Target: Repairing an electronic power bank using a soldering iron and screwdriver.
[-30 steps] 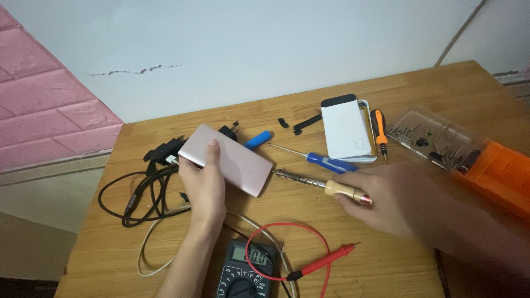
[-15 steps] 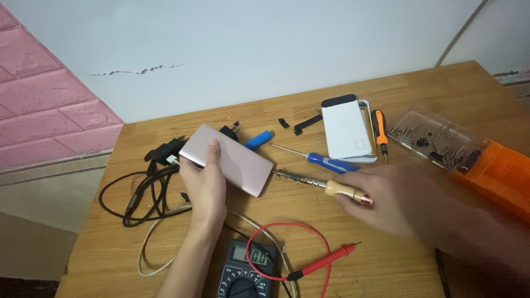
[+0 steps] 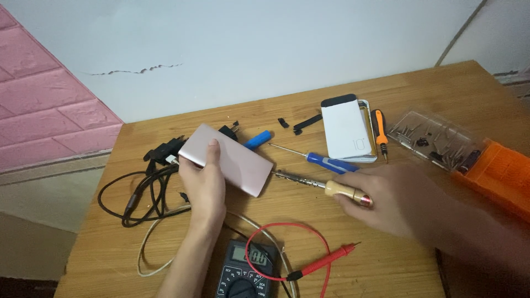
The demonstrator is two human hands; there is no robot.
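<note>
Compared with the head-cam shots from a second and half a second back, hardly anything has moved: the left hand [image 3: 203, 182] keeps the same wrapped grip on the pink power bank [image 3: 227, 159], lifted at a tilt over the wooden table [image 3: 441, 94], so I'd say things are just paused mid-hold. The right hand [image 3: 395, 196] sits a bit lower right, fingers curled around the wooden-handled screwdriver [image 3: 323, 185], whose metal tip just about reaches the power bank's near corner. The white power bank [image 3: 346, 129], blue screwdriver [image 3: 320, 159], multimeter [image 3: 247, 270] and orange bit case [image 3: 491, 171] lie untouched around them.
</note>
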